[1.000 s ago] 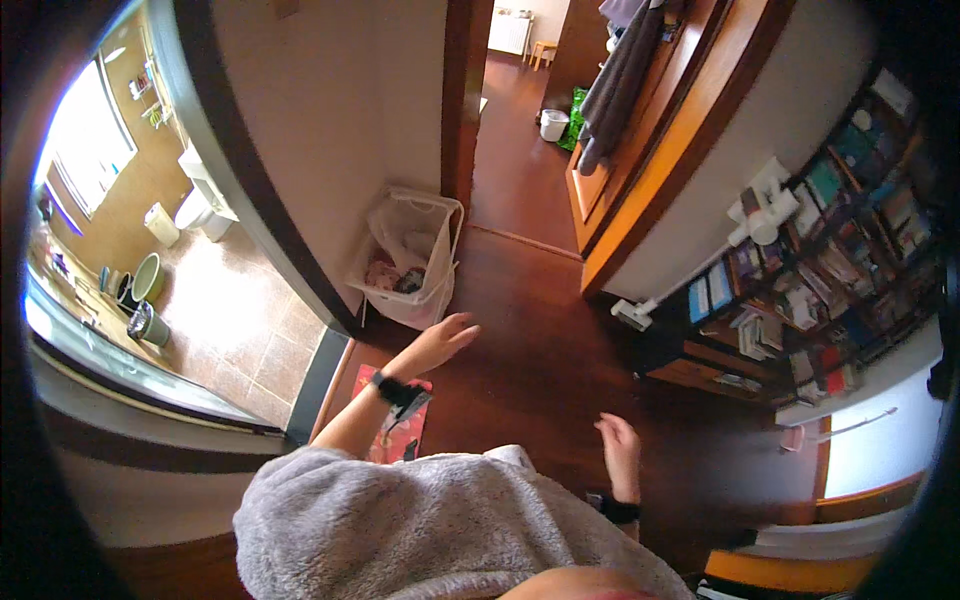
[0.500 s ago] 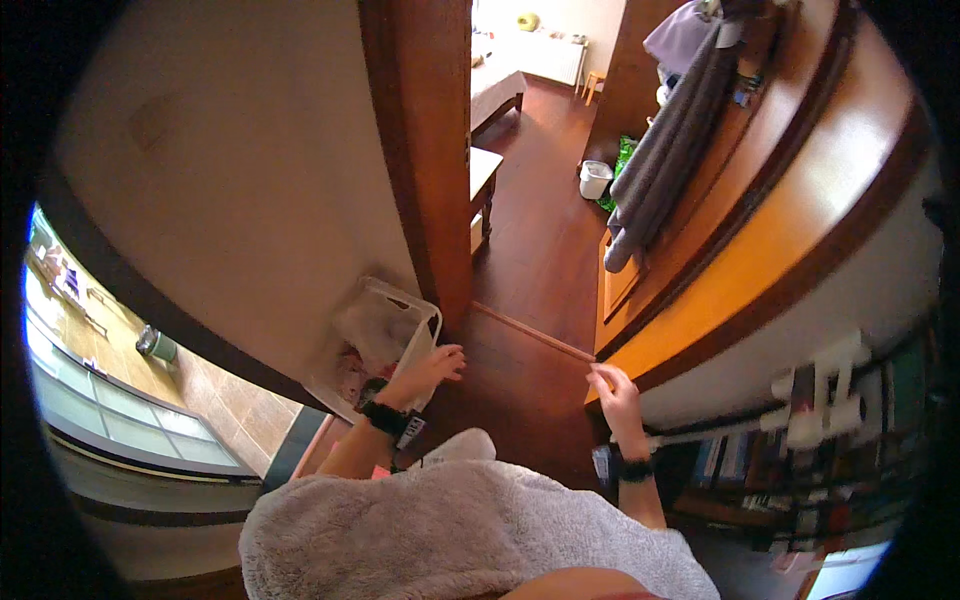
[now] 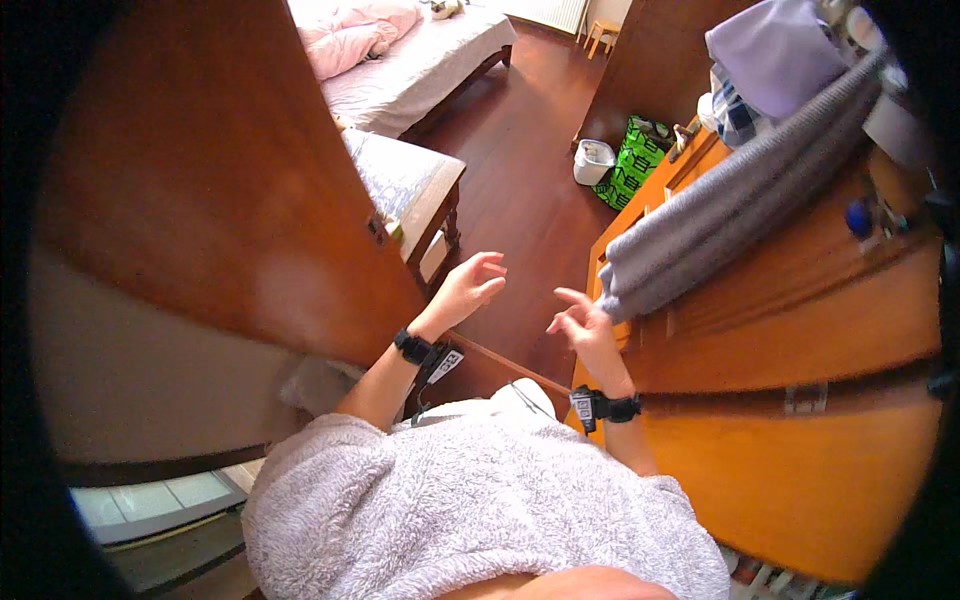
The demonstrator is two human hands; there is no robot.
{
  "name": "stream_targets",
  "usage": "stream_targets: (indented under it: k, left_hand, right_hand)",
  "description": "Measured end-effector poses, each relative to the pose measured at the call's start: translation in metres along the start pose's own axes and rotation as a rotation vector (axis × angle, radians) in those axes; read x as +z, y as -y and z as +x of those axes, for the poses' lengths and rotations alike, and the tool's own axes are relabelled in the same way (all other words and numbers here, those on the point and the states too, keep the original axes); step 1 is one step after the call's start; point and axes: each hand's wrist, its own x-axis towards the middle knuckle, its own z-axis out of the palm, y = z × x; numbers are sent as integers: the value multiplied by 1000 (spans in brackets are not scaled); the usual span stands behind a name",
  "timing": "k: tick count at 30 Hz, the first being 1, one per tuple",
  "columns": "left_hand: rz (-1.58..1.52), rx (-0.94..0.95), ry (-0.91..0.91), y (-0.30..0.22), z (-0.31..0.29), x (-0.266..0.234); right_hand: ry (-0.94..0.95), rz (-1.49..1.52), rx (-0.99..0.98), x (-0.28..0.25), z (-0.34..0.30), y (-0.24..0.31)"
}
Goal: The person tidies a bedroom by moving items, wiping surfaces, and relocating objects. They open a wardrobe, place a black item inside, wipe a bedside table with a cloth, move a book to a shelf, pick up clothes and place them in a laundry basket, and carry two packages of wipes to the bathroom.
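My left hand (image 3: 465, 295) is held out over the doorway with its fingers loosely curled and apart, holding nothing. To the right, my right hand (image 3: 588, 330) is also in the air, its fingers spread and bare of any object. It is nearest to the lower end of a long grey towel-like cloth (image 3: 720, 210), which hangs on the orange-brown wooden door (image 3: 780, 480); there seems to be a gap between them. Black bands with small devices sit on both wrists. A fluffy grey sleeve or robe covers both upper arms.
A brown door frame (image 3: 230, 200) rises at the left, with a threshold strip across the floor. Beyond stand a cloth-topped table (image 3: 430, 180), a bed (image 3: 440, 70) with pink bedding (image 3: 350, 35), a white bin (image 3: 593, 162) and a green patterned bag (image 3: 633, 165). A lilac cloth (image 3: 775, 55) hangs at upper right.
I have moved forward into the doorway; the white basket by the left wall has left view. Both hands have risen and come nearer each other, and the bed shows more.
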Motion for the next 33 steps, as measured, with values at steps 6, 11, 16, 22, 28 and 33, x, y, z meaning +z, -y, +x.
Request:
stream_targets:
  k: [6,11,16,22,28,33]
  left_hand:
    - [109,190,-78,7,214,-19]
    - [-61,-66,-184,26,348,-27]
    - [-255,-100,-354,36,476,-74]
    - [-517,-186,-454,81,640,-145]
    - [-582,-273,-586,118,797,-201]
    - [-872,-372,-783,157,890,-240]
  right_hand:
    - [-189,48,-191,-108,232,-21]
    - [-60,26,-92,-156,432,-7]
    - [272,-39,-269,-149,617,13]
    - [458,-218,-287,-162,793,-18]
    - [382,-251,121,-240,912,-38]
    - [321,-268,179,-296,1039,-51]
